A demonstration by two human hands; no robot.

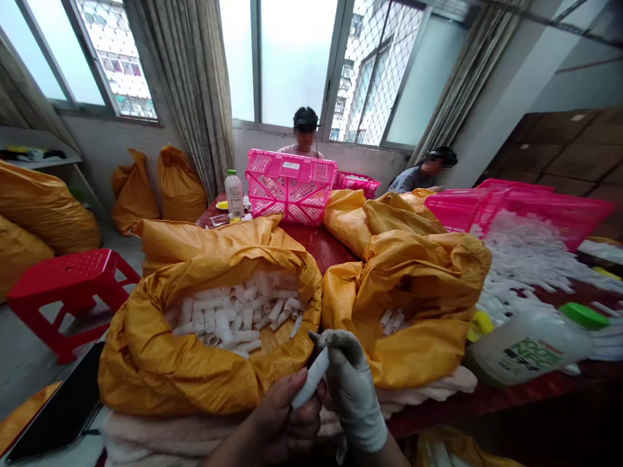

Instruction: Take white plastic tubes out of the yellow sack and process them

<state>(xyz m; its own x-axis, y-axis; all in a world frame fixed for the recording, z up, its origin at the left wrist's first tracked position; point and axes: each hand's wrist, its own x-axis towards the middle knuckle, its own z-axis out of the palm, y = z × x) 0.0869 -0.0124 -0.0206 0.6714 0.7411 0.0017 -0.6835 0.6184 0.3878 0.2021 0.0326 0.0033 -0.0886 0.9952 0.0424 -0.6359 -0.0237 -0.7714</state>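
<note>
My left hand (296,405) is bare and closed around the lower part of a white plastic tube (314,376), which tilts up to the right. At the tube's upper end, my right hand (348,376), in a whitish glove, has its fingers pinched together. A small dark tip shows at those fingers; what it is I cannot make out. Just beyond my hands on the left lies an opened orange woven sack (160,373) holding many similar white tubes (238,311). To its right, a second opened orange sack (413,357) has several white tubes (393,320) deep inside.
A large bottle with a green cap (530,344) lies on the red table (491,408) at right, beside a heap of white pieces (525,253). Pink baskets (292,188) stand farther back, near two seated people. On the left are a red stool (73,279) and full sacks (43,201).
</note>
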